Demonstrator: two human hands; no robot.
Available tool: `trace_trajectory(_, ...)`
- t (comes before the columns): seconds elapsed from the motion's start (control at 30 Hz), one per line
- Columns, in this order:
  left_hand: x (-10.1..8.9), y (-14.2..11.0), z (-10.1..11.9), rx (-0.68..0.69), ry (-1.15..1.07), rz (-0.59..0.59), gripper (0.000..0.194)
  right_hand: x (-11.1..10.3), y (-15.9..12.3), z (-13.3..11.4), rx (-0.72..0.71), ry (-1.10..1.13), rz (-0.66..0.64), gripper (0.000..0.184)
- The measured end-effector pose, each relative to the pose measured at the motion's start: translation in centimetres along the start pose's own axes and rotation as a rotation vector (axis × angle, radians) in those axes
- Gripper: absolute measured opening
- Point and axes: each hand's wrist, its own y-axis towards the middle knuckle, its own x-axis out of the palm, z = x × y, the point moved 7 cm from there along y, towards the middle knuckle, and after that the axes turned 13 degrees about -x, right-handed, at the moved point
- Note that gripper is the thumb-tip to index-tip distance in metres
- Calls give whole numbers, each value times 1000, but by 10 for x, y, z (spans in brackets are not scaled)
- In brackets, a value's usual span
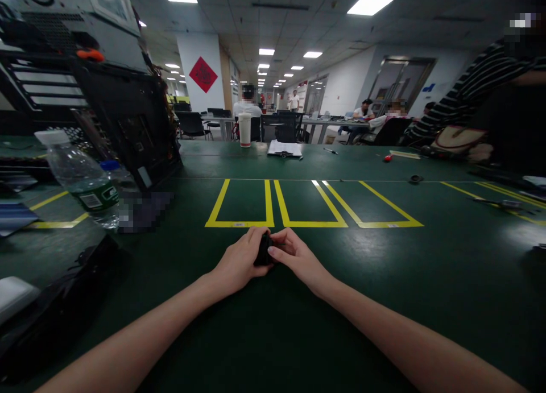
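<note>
From where I stand, the person sits with both forearms stretched over a green table, hands meeting straight ahead at twelve o'clock. There, just short of the yellow tape outlines (239, 224), is a small black object (263, 253), mostly covered by fingers. The left hand (242, 253) is wrapped around it, holding it from the nine o'clock side with the thumb low. The right hand (302, 257) comes in at three o'clock, thumb touching the object's edge and fingers bent close by; whether it truly grips, I can't tell. Farther off at twelve o'clock stand a pale cup (244, 132) and, just beside it, an open notebook (284, 148). Toward ten o'clock, a clear bottle (85, 185) with a green label leans near a second bottle with a blue cap (110, 165), and behind them rises a dark computer chassis (132, 120). A black bag-like bundle (63, 310) lies at nine o'clock. Around one o'clock I see a dark round piece (416, 178) and a little red item (387, 158), and at two o'clock a slim tool (505, 204), with another person's striped sleeve (464, 89) beyond.
</note>
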Motion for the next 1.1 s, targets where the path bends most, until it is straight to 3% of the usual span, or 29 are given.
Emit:
trace_trajectory(0.17, 1, 0, 0, 10, 5, -10, 53, -1, -1, 3, 63, -21, -10, 25)
trace_trajectory(0.4, -1, -1, 4, -8, 9, -32, 51, 3, -2, -6, -42, 33, -28, 21)
trace_trajectory(0.73, 0, 1, 2, 21, 26, 6, 54, -2, 0, 6, 58, -18, 26, 28)
trace_trajectory(0.93, 0, 1, 2, 27, 26, 21, 54, 3, 0, -2, -69, 41, -17, 21)
trace_trajectory(1.1, -1, 0, 3, 24, 21, 5, 53, 1, 0, -1, -54, 40, 0, 16)
